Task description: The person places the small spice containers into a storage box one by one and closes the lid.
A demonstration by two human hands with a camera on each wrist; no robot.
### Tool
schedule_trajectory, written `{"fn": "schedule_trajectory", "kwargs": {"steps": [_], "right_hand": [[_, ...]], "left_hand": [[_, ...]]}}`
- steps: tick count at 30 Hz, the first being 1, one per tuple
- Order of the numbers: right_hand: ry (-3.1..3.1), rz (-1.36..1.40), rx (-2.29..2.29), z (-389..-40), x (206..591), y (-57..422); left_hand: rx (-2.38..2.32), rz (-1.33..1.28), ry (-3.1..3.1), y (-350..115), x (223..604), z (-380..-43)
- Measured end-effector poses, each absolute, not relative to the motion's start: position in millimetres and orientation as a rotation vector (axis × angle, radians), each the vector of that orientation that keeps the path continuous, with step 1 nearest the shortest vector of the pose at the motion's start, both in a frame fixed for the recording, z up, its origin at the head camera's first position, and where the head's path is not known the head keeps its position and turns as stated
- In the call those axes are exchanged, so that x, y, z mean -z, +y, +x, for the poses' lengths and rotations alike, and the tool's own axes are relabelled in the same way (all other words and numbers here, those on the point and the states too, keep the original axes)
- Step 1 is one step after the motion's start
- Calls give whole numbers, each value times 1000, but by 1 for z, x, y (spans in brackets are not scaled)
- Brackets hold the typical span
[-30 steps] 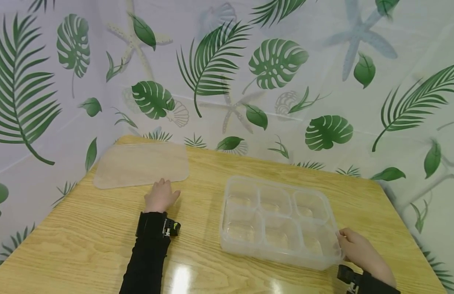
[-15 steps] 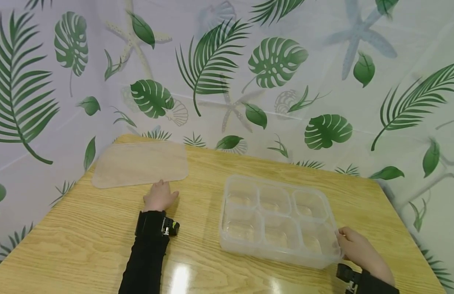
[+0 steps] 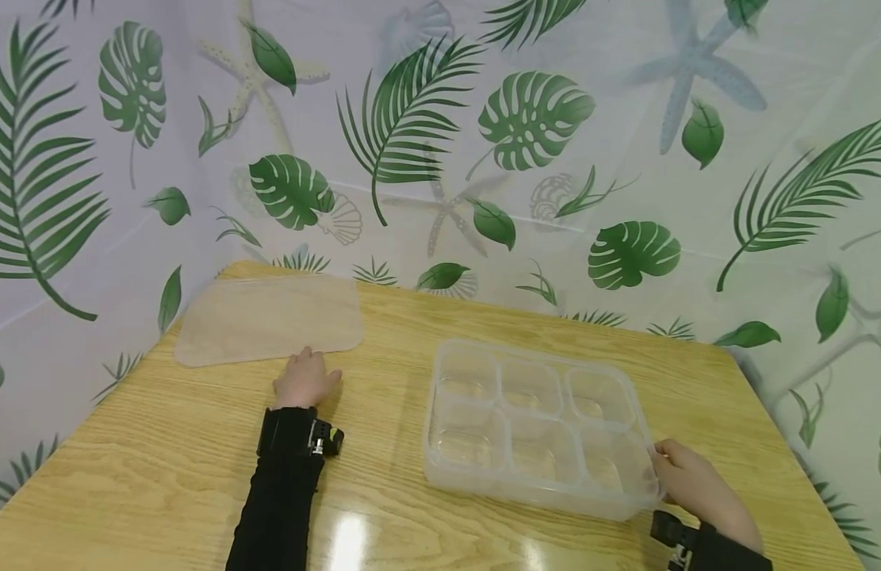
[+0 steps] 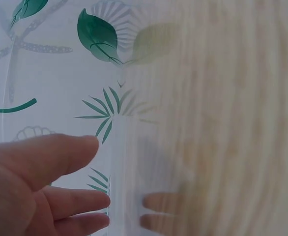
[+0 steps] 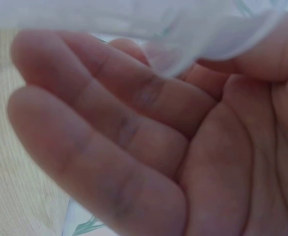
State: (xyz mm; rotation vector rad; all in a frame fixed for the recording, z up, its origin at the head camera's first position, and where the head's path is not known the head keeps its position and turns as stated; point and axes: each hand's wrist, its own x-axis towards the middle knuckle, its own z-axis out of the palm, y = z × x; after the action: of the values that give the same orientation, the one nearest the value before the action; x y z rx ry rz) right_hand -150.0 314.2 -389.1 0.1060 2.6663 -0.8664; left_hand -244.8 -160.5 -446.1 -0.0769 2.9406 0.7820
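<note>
A clear plastic box with several compartments (image 3: 507, 412) stands on the table right of centre, its inside bare. At its near right corner my right hand (image 3: 700, 485) grips the rim. The right wrist view shows the thumb (image 5: 267, 54) on the box's rim and the fingers (image 5: 80, 132) extended below it. Far left on the table lies a flat translucent lid (image 3: 269, 317). My left hand (image 3: 304, 381) rests palm down at the lid's near edge, fingertips right at it. In the left wrist view its thumb (image 4: 60, 155) and fingers (image 4: 80, 201) are straight, pinching nothing.
The wooden table (image 3: 383, 507) spreads between the hands and towards the near side. A white sheet (image 3: 426, 103) printed with green leaves and starfish hangs behind the table and along its left and right sides.
The whole head view drifts slightly to the left. Both hands, the box and the lid keep their places relative to each other.
</note>
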Motion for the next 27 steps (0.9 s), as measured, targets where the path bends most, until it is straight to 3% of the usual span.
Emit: {"fn": "schedule_trajectory", "kwargs": {"steps": [27], "right_hand": [[2670, 103, 831, -151, 389, 313]], "left_hand": [[-711, -113, 3072, -154, 442, -247]]}}
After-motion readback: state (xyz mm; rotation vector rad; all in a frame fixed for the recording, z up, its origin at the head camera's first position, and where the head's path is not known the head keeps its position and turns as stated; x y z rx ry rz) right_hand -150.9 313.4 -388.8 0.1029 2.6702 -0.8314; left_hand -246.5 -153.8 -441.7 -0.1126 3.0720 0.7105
